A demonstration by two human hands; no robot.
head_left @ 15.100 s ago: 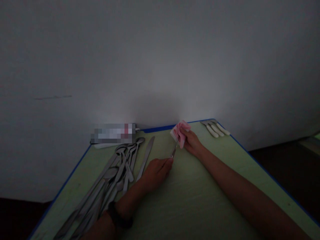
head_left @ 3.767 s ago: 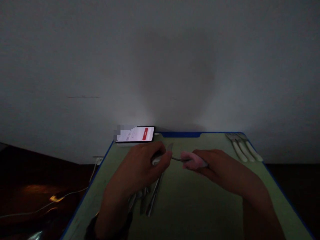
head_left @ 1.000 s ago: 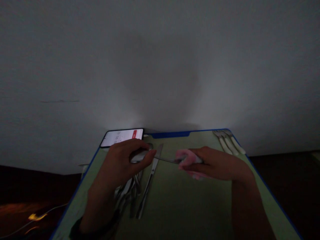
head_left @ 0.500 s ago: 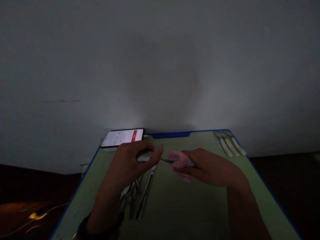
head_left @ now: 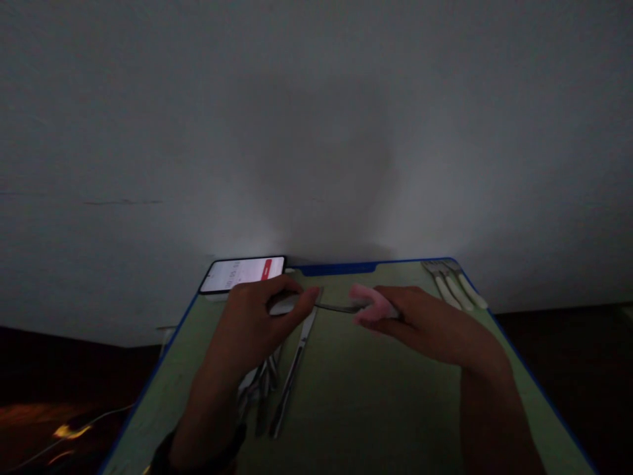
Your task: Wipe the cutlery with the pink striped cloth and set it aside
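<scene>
My left hand (head_left: pixel 252 320) is closed round the bowl end of a metal spoon (head_left: pixel 332 307), held level above the green table (head_left: pixel 366 402). My right hand (head_left: pixel 425 323) is closed on a pink cloth (head_left: pixel 372 305) that wraps the spoon's handle. The two hands are close together near the table's far middle. Under my left hand lies a heap of metal cutlery (head_left: pixel 262 386) with a table knife (head_left: pixel 291 373) at its right side.
A lit phone (head_left: pixel 243 273) lies at the table's far left corner. Three white-handled forks (head_left: pixel 455 287) lie at the far right corner. A grey wall stands right behind the table. A blue rim edges the table; the floor around is dark, with a cable at left.
My right hand has slid the pink cloth back to the right along the spoon's handle, after moving toward my left hand half a second ago. My left hand stays put.
</scene>
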